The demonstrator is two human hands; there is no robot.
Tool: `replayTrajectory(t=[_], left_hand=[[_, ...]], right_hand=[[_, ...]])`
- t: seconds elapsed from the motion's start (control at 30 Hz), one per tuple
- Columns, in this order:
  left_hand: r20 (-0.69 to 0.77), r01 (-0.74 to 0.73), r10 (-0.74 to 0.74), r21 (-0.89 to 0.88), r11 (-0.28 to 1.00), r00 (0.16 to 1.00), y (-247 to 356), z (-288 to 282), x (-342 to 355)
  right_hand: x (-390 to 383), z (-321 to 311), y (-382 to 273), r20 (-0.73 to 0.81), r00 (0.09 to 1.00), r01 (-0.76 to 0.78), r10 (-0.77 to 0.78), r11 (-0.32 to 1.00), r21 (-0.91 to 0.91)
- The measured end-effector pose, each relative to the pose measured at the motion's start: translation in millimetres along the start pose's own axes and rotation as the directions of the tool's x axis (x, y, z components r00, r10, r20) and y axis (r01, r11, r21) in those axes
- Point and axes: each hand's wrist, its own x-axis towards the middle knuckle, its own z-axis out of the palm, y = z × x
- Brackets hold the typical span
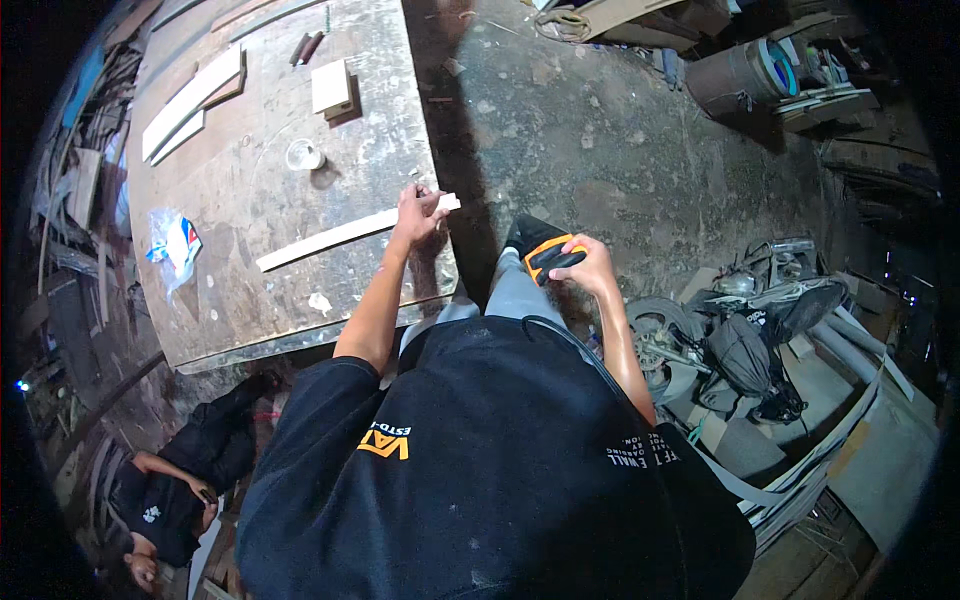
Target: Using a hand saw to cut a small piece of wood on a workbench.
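Observation:
A long pale wooden strip (pixel 328 241) lies slantwise on the worn worktable (pixel 235 310), its right end reaching the table's edge. Near that end, my left hand (pixel 416 214) is closed over the strip and presses it to the tabletop. Off the table to the right, my right hand (pixel 587 266) grips the orange and black handle of what looks like a hand saw (pixel 546 259). I cannot clearly make out its blade against the dark shoe below. The saw is apart from the strip.
On the table are a small cup (pixel 304 155), a pale block (pixel 332 88), stacked boards (pixel 192 103) and a plastic bag (pixel 175 248). Bags and scrap (pixel 745 360) pile up at right. A barrel (pixel 735 82) stands far right. Another person (pixel 175 485) is at lower left.

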Motion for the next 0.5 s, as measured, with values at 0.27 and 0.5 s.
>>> replayTrajectory(t=[0.27, 0.5], left_hand=[[0.041, -0.038, 0.037, 0.005, 0.999, 0.998, -7, 0, -1], [0.08, 0.046, -0.052, 0.077, 0.996, 0.995, -10, -6, -8]], right_hand=[[0, 22, -49, 0.194, 0.948, 0.317, -0.252, 0.793, -0.52], [17, 27, -64, 0.295, 0.946, 0.321, -0.137, 0.237, -0.917]])
